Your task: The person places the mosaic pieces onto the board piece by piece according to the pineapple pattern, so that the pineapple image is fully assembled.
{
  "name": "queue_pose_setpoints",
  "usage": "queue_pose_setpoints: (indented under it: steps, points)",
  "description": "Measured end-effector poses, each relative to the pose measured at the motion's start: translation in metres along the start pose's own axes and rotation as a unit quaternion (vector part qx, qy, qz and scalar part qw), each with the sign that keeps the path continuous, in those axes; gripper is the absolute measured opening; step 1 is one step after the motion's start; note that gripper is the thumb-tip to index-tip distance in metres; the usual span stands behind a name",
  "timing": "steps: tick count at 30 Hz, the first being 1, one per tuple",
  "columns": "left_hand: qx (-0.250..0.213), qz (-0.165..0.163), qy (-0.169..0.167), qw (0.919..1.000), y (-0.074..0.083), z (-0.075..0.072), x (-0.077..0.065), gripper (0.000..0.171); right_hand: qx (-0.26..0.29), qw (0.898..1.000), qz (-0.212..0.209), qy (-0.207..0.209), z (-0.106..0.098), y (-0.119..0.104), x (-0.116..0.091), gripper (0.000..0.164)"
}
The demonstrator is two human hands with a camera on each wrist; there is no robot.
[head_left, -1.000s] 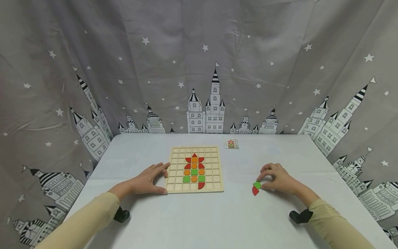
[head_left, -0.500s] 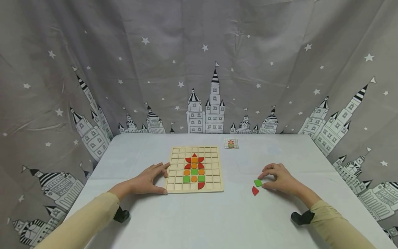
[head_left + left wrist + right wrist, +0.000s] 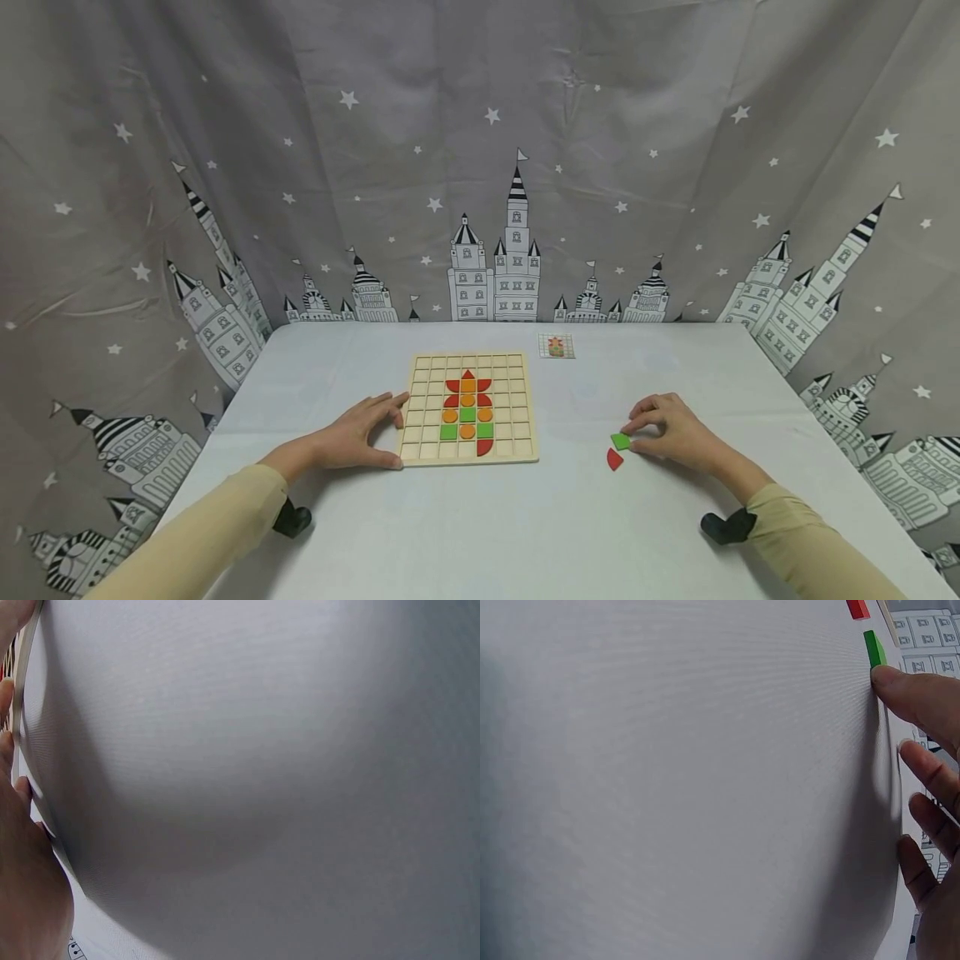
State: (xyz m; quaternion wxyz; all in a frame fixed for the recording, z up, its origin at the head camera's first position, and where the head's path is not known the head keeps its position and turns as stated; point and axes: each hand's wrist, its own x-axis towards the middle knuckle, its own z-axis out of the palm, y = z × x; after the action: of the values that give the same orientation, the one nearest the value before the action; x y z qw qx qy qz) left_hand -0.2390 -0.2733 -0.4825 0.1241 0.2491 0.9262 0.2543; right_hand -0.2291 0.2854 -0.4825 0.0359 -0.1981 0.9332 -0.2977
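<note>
In the head view my left hand (image 3: pixel 362 433) lies at the left side of a wooden grid board (image 3: pixel 513 425), fingers along its edge and thumb at its near corner. Red, orange and green tiles fill a figure in the board's middle columns. Over to the right, my right hand (image 3: pixel 671 433) pinches a flat green tile (image 3: pixel 621 442) between thumb and index finger, low over or on the table. A red quarter-circle tile (image 3: pixel 615 459) lies just in front of it. In the right wrist view the thumb presses the edge of the green tile (image 3: pixel 874 649); the other fingers are spread.
A small picture card (image 3: pixel 557 346) with a similar coloured figure lies behind the board, to its right. The white-covered table (image 3: pixel 480 533) runs back to a grey curtain (image 3: pixel 637 75) printed with castles and stars.
The green tile has turned in my right fingers and come away from the red tile, showing more of its face. My left hand and the board have stayed put.
</note>
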Motion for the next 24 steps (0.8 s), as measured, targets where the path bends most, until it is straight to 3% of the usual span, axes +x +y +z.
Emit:
queue_pose_setpoints:
  steps: [8,14,24]
  points:
    - [-0.006,0.000,0.000,1.0000,0.0000,-0.0003,-0.0001,0.055,-0.032,0.999,-0.015,-0.004,0.0004,0.0014,0.0021,0.013]
    - [-0.004,0.002,0.002,1.0000,-0.0002,0.0003,0.0002,0.055,-0.052,0.998,-0.039,0.019,0.0041,0.0012,0.0010,0.014]
    - [-0.006,-0.006,-0.003,1.0000,-0.0008,0.0004,0.0002,0.054,-0.041,0.997,-0.044,0.039,0.0097,-0.0033,0.0052,0.017]
